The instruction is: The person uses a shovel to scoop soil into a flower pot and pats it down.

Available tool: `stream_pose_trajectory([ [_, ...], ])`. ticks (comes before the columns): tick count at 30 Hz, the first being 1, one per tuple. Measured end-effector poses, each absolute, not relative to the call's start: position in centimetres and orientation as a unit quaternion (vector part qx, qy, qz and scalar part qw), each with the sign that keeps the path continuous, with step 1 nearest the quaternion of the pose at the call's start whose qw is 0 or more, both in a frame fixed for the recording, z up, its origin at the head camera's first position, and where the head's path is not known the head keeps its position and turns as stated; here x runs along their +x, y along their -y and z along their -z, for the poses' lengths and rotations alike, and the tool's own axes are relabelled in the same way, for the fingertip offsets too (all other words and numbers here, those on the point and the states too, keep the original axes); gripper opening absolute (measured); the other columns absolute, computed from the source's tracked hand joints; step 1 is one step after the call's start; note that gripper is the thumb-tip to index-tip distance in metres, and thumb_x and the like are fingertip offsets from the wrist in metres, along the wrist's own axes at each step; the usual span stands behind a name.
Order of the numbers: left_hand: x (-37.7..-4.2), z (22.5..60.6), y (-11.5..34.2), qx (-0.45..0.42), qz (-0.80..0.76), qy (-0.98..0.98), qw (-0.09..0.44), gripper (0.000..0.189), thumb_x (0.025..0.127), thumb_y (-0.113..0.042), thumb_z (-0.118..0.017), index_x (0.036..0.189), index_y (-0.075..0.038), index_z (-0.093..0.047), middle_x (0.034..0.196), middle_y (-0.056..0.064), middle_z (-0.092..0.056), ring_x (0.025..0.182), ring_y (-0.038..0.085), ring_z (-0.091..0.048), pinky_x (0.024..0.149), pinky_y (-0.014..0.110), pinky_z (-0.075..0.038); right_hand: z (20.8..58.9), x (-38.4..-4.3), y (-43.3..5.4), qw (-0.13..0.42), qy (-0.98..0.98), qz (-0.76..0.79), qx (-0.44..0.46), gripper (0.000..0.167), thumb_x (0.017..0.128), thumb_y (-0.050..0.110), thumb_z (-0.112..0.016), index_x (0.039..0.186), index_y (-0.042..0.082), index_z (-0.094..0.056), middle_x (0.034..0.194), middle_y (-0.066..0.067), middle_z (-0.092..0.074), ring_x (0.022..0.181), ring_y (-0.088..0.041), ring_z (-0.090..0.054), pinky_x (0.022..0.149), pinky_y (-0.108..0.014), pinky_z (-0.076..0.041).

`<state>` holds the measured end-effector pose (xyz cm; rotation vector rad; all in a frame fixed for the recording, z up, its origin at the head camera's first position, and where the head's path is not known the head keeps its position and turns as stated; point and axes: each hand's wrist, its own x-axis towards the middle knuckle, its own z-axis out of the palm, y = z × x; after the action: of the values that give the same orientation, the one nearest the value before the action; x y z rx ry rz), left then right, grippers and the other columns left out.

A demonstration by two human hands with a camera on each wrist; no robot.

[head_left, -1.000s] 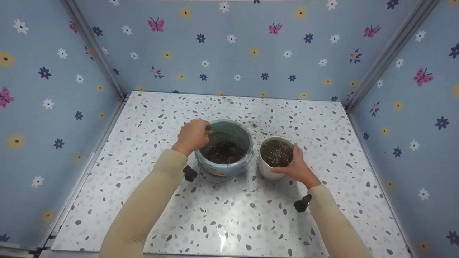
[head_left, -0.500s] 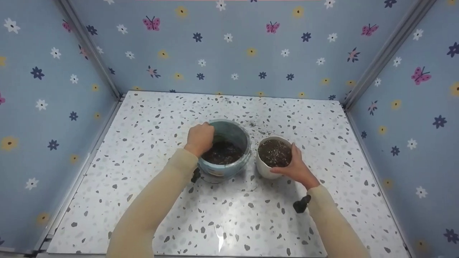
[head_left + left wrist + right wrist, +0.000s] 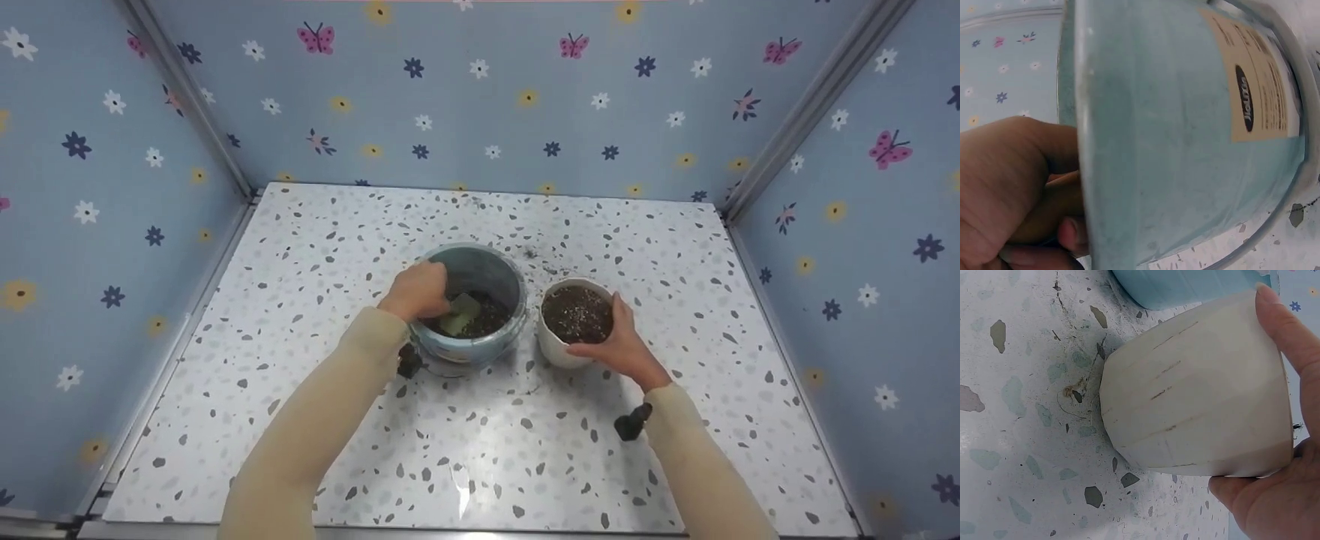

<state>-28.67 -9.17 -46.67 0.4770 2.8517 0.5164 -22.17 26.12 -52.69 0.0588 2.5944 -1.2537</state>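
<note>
A blue round bucket (image 3: 474, 349) holds dark soil low down inside. My left hand (image 3: 417, 291) is at its left rim, gripping a small garden trowel whose green blade (image 3: 460, 313) lies over the soil within. In the left wrist view the trowel's brownish handle (image 3: 1050, 212) passes between the fingers, and the bucket wall hides the blade. To the right stands a white pot (image 3: 556, 351), filled near its rim with dark, white-flecked soil. My right hand (image 3: 627, 348) holds this pot from its right side, thumb in front and fingers behind.
The white speckled tabletop (image 3: 360, 450) carries scattered soil crumbs (image 3: 531, 253) behind the pots. A blue flowered wall (image 3: 480, 97) closes off the back, with matching panels at both sides. In the right wrist view, dirt streaks mark the white pot.
My left hand has shifted right to the bucket's rim since one second ago, taking the trowel inside. The green blade now shows plainly over the soil. My right hand keeps its hold on the white pot.
</note>
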Motion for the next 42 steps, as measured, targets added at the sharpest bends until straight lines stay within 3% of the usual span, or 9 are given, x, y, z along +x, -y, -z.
stream_pose_trajectory([
  [4, -28.6, 46.7, 9.4, 0.141, -0.226, -0.955, 0.128, 0.028, 0.073, -0.026, -0.085, 0.068, -0.005, -0.067, 0.064, 0.004, -0.061, 0.061, 0.022, -0.055, 0.066, 0.043, -0.053, 52.7, -22.0, -26.1, 0.139, -0.888, 0.438, 0.023, 0.145, 0.064, 0.062, -0.085, 0.157, 0.013, 0.016, 0.162, -0.017, 0.012, 0.148, -0.039, -0.003, 0.114, -0.058, -0.017],
  [7, -28.5, 46.5, 9.6, 0.138, -0.261, -0.945, 0.143, 0.023, 0.071, -0.025, -0.086, 0.064, -0.010, -0.070, 0.060, 0.000, -0.063, 0.058, 0.019, -0.055, 0.061, 0.038, -0.051, 52.8, -22.0, -26.1, 0.139, -0.888, 0.438, 0.025, 0.145, 0.064, 0.062, -0.085, 0.157, 0.013, 0.016, 0.163, -0.017, 0.011, 0.148, -0.038, -0.003, 0.115, -0.057, -0.016],
  [15, -28.3, 46.6, 10.5, 0.126, -0.332, -0.920, 0.166, 0.014, 0.074, -0.022, -0.082, 0.071, -0.010, -0.076, 0.064, 0.000, -0.067, 0.059, 0.015, -0.056, 0.056, 0.031, -0.047, 52.9, -21.9, -26.4, 0.129, -0.893, 0.430, 0.021, 0.145, 0.064, 0.061, -0.085, 0.157, 0.011, 0.015, 0.162, -0.020, 0.008, 0.148, -0.040, -0.007, 0.114, -0.057, -0.015],
  [22, -27.8, 46.4, 11.0, 0.089, -0.407, -0.893, 0.168, 0.018, 0.075, -0.026, -0.082, 0.076, -0.009, -0.078, 0.076, 0.010, -0.073, 0.075, 0.032, -0.069, 0.058, 0.029, -0.051, 53.0, -21.9, -26.6, 0.124, -0.895, 0.428, 0.027, 0.145, 0.064, 0.059, -0.086, 0.156, 0.011, 0.016, 0.162, -0.019, 0.009, 0.147, -0.041, -0.007, 0.114, -0.058, -0.015],
  [28, -27.3, 46.6, 11.8, 0.052, -0.445, -0.878, 0.168, 0.021, 0.075, -0.029, -0.083, 0.081, -0.009, -0.078, 0.079, 0.004, -0.074, 0.083, 0.028, -0.070, 0.066, 0.029, -0.052, 53.2, -22.2, -26.8, 0.137, -0.896, 0.421, 0.021, 0.147, 0.063, 0.060, -0.087, 0.156, 0.013, 0.016, 0.163, -0.018, 0.008, 0.147, -0.041, -0.008, 0.114, -0.058, -0.016],
  [37, -26.7, 46.0, 13.6, 0.031, -0.480, -0.863, 0.153, 0.024, 0.080, -0.032, -0.080, 0.093, -0.011, -0.079, 0.087, 0.004, -0.073, 0.075, 0.020, -0.060, 0.065, 0.035, -0.047, 53.1, -22.4, -27.1, 0.144, -0.891, 0.431, 0.001, 0.145, 0.064, 0.051, -0.090, 0.157, 0.013, 0.015, 0.164, -0.016, 0.007, 0.148, -0.040, -0.007, 0.114, -0.058, -0.015],
  [42, -26.8, 45.3, 14.2, 0.038, -0.498, -0.854, 0.146, 0.024, 0.081, -0.034, -0.080, 0.092, -0.012, -0.079, 0.084, 0.008, -0.073, 0.066, 0.017, -0.057, 0.059, 0.032, -0.042, 53.4, -22.5, -27.3, 0.127, -0.887, 0.444, -0.003, 0.145, 0.063, 0.050, -0.091, 0.158, 0.012, 0.011, 0.164, -0.016, 0.002, 0.148, -0.039, -0.009, 0.115, -0.058, -0.014],
])
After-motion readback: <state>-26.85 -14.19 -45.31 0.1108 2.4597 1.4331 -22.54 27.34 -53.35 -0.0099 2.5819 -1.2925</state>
